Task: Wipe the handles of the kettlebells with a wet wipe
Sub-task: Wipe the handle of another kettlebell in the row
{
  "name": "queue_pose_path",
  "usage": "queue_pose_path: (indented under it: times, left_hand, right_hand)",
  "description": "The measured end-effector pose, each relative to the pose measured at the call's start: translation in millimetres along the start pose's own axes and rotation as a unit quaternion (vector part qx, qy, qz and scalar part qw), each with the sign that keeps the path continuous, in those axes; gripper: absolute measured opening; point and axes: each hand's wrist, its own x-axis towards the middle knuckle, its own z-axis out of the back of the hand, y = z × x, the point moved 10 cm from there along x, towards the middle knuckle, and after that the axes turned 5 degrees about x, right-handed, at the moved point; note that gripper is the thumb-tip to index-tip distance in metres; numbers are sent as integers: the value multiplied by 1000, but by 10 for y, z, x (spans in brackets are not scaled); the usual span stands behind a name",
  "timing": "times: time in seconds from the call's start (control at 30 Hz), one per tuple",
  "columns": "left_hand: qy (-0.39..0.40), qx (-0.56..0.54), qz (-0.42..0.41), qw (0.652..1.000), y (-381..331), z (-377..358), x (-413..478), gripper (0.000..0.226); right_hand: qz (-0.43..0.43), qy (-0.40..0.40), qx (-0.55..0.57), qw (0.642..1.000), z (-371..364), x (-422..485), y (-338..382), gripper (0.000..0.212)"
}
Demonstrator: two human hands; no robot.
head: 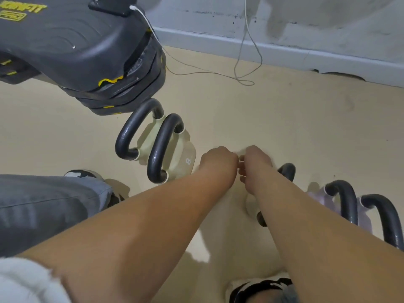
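My left hand (218, 160) and my right hand (255, 166) meet fingertip to fingertip above the floor, fingers curled. They pinch a small pale wet wipe (240, 153), which barely shows between them. Left of my hands, two cream kettlebells (179, 154) stand side by side, touching; the nearer one is marked 8. Their black loop handles (160, 147) point toward me. A third cream kettlebell (250, 204) sits under my right forearm, with part of its black handle (287, 171) showing. At the right edge stand two lilac kettlebells (321, 195) with black handles (347, 200).
A dark grey stack of step platforms (83, 53) with yellow lettering fills the upper left. A phone (111, 6) lies on it, its white cable (247, 62) trailing over the beige floor to the wall. My knee in grey trousers (48, 204) and my shoes are at the lower left.
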Motion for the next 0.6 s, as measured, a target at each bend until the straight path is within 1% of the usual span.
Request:
queue_pose_path:
  times: [0.07,0.13,0.2,0.3,0.43,0.53,0.6]
  left_hand:
    - [-49,-104,11,993,130,-41,-93,36]
    - [-97,-210,0,973,296,-154,-277,48]
    - [-130,-276,-12,952,447,-343,-540,55]
    - [-164,-349,-13,922,564,-572,-895,60]
    - [-184,-390,56,900,641,-695,-1114,60]
    - [-145,-378,105,909,685,-846,-1270,64]
    - [-113,-365,118,916,721,-937,-1354,65]
  right_hand:
    - [-5,-6,-2,1000,16,-31,-30,34]
    - [8,-9,-8,1000,4,-77,-5,29]
    - [22,2,-20,1000,-40,-141,36,24]
    - [28,24,-53,998,-134,-269,58,19]
    - [38,23,-120,992,-159,-441,-13,17]
    - [37,28,-170,984,-153,-587,-102,13]
    - [40,37,-197,979,-171,-665,-166,15]
